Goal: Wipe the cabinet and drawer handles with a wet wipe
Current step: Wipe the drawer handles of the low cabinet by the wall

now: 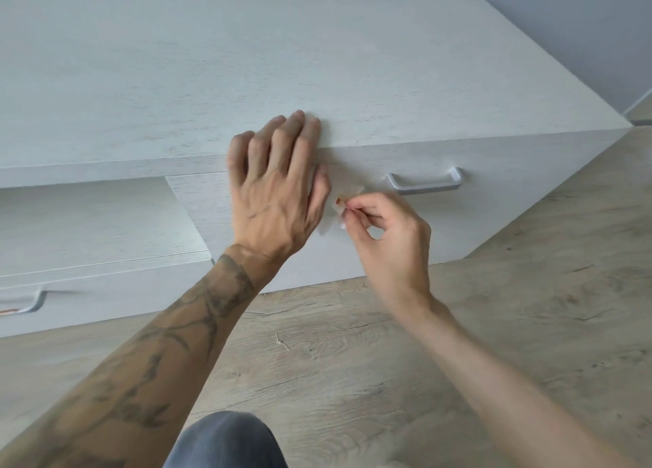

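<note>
A low white cabinet (317, 61) fills the upper view. My left hand (278, 185) lies spread over its front top edge, fingers apart and holding nothing. My right hand (384, 234) pinches a small, thin wet wipe (344, 201) with a brownish stain, held in front of the cabinet front, left of a silver handle (425, 181). A pulled-out drawer (95, 231) at the left carries another silver handle (30, 303), partly cut off by the frame edge.
Light wood-look floor (494, 326) runs below and to the right of the cabinet. My knee in grey cloth (225, 439) shows at the bottom. A grey wall (582, 26) stands behind the cabinet at the upper right.
</note>
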`<action>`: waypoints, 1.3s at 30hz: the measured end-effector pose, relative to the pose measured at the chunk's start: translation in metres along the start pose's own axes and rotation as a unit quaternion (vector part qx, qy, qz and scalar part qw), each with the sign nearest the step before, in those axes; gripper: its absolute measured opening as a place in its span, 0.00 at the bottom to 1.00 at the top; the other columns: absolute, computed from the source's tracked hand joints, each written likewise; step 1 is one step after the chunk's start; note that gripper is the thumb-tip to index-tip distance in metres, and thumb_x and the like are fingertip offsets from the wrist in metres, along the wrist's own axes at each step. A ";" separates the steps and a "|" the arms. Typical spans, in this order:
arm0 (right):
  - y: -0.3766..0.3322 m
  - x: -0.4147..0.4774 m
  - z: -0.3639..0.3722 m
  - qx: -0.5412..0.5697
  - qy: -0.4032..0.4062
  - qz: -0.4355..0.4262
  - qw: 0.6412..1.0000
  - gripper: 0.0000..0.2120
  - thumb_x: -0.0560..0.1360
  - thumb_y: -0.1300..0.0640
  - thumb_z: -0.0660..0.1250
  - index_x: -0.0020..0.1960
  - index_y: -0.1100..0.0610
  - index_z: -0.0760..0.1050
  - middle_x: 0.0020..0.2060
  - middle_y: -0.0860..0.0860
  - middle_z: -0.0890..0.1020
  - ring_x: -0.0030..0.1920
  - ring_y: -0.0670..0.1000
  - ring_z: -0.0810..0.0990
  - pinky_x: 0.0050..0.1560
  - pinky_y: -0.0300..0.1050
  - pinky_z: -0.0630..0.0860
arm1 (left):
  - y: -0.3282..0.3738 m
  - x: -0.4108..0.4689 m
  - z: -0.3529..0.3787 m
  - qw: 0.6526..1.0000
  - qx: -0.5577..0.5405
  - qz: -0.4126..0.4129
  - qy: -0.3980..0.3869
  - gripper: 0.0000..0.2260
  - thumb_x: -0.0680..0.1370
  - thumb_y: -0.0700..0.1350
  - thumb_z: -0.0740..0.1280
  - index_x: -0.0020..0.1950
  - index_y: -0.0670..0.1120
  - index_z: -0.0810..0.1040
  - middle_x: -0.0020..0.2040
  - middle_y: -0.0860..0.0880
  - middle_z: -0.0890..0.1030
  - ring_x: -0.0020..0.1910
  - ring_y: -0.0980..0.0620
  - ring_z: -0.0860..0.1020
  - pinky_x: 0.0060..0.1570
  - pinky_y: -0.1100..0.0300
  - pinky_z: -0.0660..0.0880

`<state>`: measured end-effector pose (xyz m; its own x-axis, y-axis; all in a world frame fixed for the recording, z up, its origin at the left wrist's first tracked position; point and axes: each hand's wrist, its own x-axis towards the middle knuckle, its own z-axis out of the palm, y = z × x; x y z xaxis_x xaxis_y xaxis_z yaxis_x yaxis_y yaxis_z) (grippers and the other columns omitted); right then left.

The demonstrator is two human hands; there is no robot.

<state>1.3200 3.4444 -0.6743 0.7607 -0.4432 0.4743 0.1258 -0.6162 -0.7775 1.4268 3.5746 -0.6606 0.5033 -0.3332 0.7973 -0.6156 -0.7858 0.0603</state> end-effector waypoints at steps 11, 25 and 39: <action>-0.021 -0.001 0.039 0.090 -0.117 -0.024 0.989 0.06 0.76 0.63 0.77 0.49 0.53 0.85 0.47 0.42 0.86 0.44 0.48 0.85 0.48 0.38 0.80 | -0.077 -0.067 -0.064 0.997 0.015 0.066 -0.041 0.18 0.86 0.46 0.61 0.75 0.43 0.74 0.78 0.43 0.72 0.76 0.42 0.70 0.77 0.47 0.60; -0.082 -0.047 0.184 0.241 -0.209 -0.004 0.948 0.03 0.78 0.59 0.76 0.51 0.54 0.84 0.50 0.45 0.86 0.47 0.49 0.85 0.49 0.44 0.81 | -0.229 -0.139 -0.177 0.935 0.158 -0.161 -0.275 0.23 0.88 0.53 0.56 0.80 0.45 0.70 0.79 0.46 0.71 0.77 0.46 0.70 0.76 0.50 0.63; -0.129 -0.112 0.314 0.080 -0.230 0.001 0.970 0.10 0.78 0.63 0.75 0.57 0.52 0.83 0.49 0.43 0.84 0.48 0.47 0.83 0.50 0.39 0.79 | -0.441 -0.230 -0.177 0.938 0.101 -0.109 -0.314 0.24 0.88 0.54 0.53 0.81 0.45 0.69 0.79 0.43 0.72 0.77 0.42 0.71 0.76 0.44 0.66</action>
<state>1.4179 3.7777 -0.7569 0.9602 -0.0835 0.2664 0.1931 -0.4904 -0.8498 1.4749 4.0902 -0.7638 0.9008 -0.3444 0.2644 -0.3610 -0.9325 0.0152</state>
